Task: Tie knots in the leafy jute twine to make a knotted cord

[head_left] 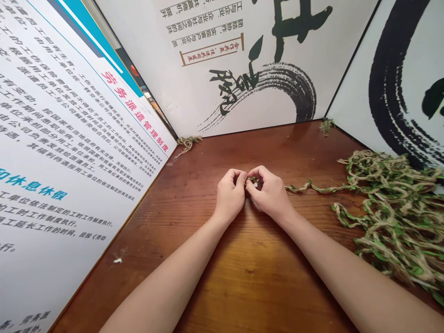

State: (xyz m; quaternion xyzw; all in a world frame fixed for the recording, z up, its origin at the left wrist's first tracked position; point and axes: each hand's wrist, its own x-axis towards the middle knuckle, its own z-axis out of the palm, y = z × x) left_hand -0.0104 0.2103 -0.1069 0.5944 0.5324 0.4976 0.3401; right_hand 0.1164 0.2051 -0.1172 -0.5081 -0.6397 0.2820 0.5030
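Note:
Both my hands meet over the middle of the brown wooden table [194,222], fingertips touching. My left hand [231,192] is closed in a pinch at the end of a thin leafy twine [308,186]. My right hand [268,190] is closed too, with thumb and index finger on the same twine, and a small white bit [255,184] shows between its fingers. From under my right hand the twine runs right to a large tangled pile of brown twine with green leaves [391,217]. The exact spot gripped is mostly hidden by the fingers.
Printed white panels stand at the left [69,138], the back [208,92] and the right [354,83]. Small leafy twine scraps lie at the back left corner [188,142] and back right corner [326,126]. A white scrap [118,261] lies on the table at the left.

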